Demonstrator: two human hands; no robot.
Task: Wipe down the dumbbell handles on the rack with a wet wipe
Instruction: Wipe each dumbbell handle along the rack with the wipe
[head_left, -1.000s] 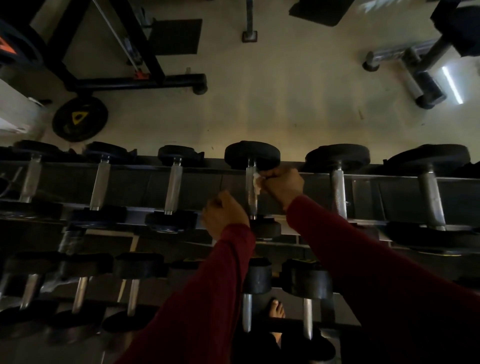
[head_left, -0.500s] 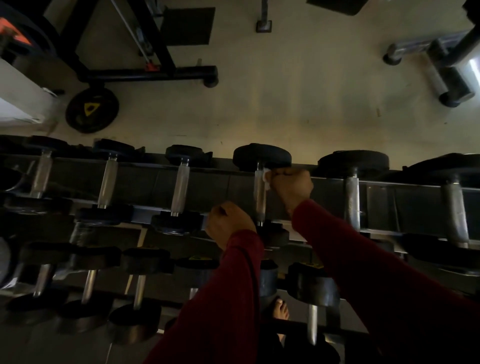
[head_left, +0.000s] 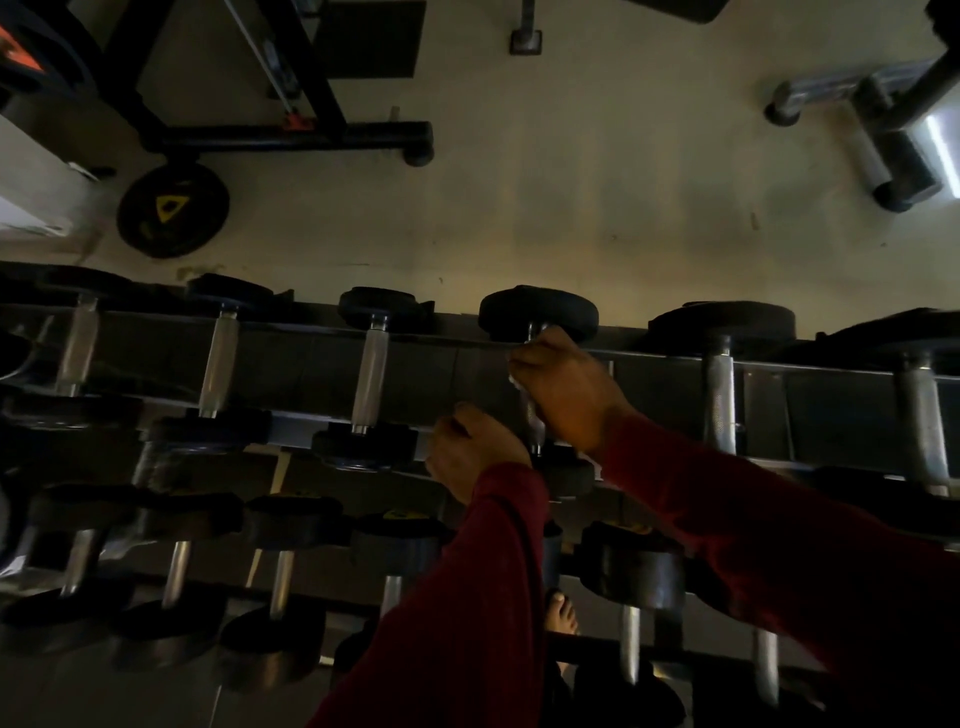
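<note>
Head view shows the right hand (head_left: 563, 387) clenched round the handle (head_left: 535, 421) of the fourth dumbbell on the rack (head_left: 441, 364), wet wipe (head_left: 514, 381) beneath its fingers, the left hand (head_left: 475, 457) fisted just below, empty or not I cannot tell; remaining handles appear outstanding.

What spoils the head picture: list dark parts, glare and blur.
Head view: dim overall; the floor is the brightest area, while the lower rack sinks into shadow; glare streak on the bench at top right; edges curve from the wide lens; the right hand and wipe look soft.
</note>
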